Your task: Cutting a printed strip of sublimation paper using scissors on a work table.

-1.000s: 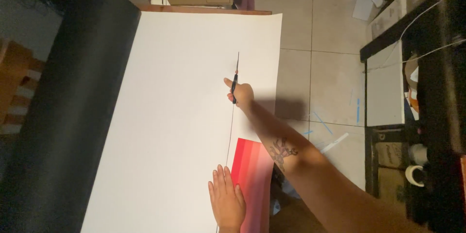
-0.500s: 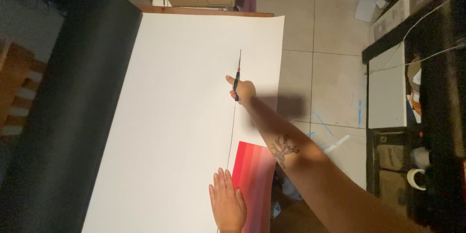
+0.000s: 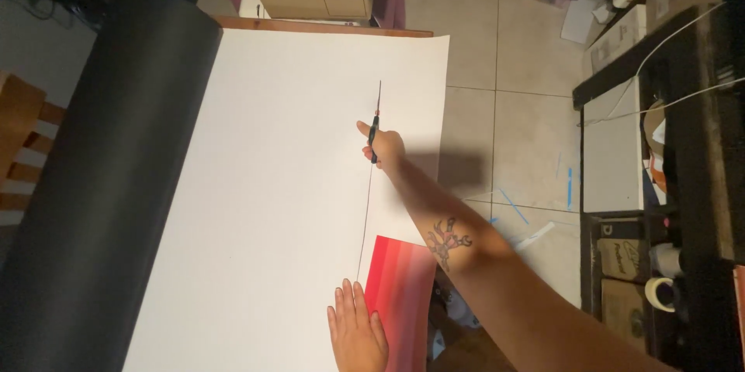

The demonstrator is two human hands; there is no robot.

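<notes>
Gripping a slim black cutting tool in right hand, fingers closed round it, tip on a thin line running down a large white sheet. Pressing left hand flat and open on sheet's near edge, just beside a red striped card; black roll along sheet's left side
</notes>
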